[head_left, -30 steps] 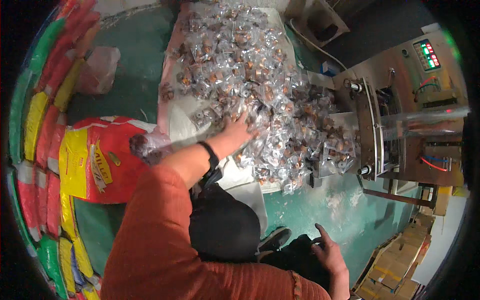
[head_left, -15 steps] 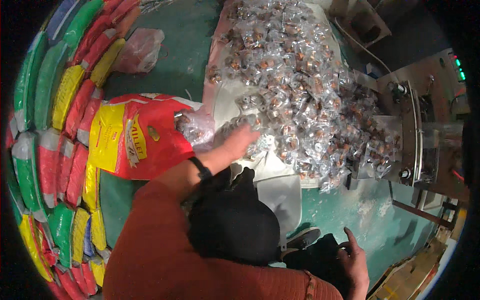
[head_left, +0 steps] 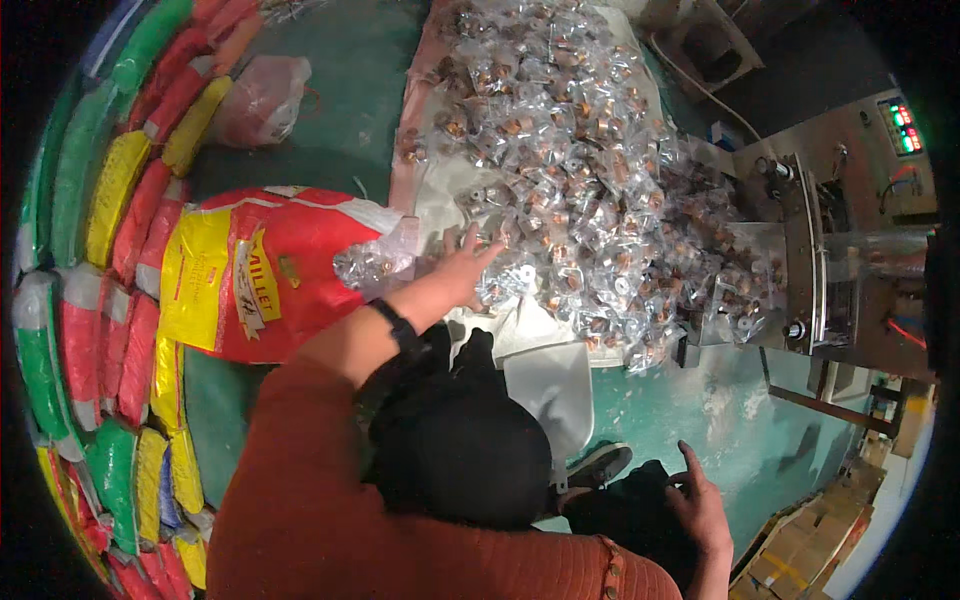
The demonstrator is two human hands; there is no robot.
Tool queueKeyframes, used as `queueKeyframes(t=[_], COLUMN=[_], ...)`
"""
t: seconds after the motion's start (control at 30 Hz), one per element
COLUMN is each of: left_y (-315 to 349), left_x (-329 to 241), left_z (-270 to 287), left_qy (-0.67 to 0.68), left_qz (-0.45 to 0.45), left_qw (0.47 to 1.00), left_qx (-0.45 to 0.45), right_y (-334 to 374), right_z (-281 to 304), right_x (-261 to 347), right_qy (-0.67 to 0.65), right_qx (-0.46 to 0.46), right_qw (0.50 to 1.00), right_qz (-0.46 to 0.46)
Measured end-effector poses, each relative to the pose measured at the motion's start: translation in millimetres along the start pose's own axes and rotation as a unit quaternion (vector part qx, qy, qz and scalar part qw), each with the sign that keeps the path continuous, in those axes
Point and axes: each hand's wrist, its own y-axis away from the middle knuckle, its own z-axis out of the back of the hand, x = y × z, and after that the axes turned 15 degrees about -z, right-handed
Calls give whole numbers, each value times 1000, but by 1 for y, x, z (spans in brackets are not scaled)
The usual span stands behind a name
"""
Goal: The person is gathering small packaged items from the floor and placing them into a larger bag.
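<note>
Seen from above, the person's left hand (head_left: 462,268) reaches to the centre of the frame, at the near left edge of a large heap of clear plastic packets (head_left: 590,190); its fingers are spread well apart and bent a little over the packets, and whether they grip one cannot be told; a black wristband (head_left: 398,325) circles that wrist, below a rust-red sleeve (head_left: 300,430); the right hand (head_left: 700,505) is at the lower right, well apart from the heap, its index finger extended, the others loosely curled, with nothing seen in its hold; the packets, with copper-coloured and silvery parts inside, cover much of a white sheet (head_left: 435,190) from the top centre to the middle right; left of the left hand lies a red and yellow sack (head_left: 320,260), with a thin pinkish bag (head_left: 405,255) at its right end; filled sacks in green, red and yellow are stacked along the left edge; at the right, just beside the packets, stands a metal machine (head_left: 800,250) with a lit display (head_left: 905,130); flattened cardboard (head_left: 800,545) lies at the lower right, on a green floor (head_left: 655,400).
</note>
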Motion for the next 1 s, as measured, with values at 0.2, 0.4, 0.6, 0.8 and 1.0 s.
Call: queueKeyframes(t=[0.2,0.4,0.6,0.8,1.0], left_y=[-26,-26,39,147,138], left_x=[-9,0,33,108,113], left_z=[-36,-46,-59,-1,36], left_qy=[49,50,59,398,252], left_qz=[66,66,59,205,253], left_qw=[991,994,996,863,932], left_qx=[103,72,-35,-236,-64], right_y=[-1,-5,0,1,-5], right_z=[-3,-3,-6,-2,-3], right_x=[8,8,-3,-12,-27], right_qy=[-20,-62,-59,-64,-18], right_qx=[0,5,-16,-8,-17], right_qw=[998,998,997,996,999], right_qz=[63,27,45,58,35])
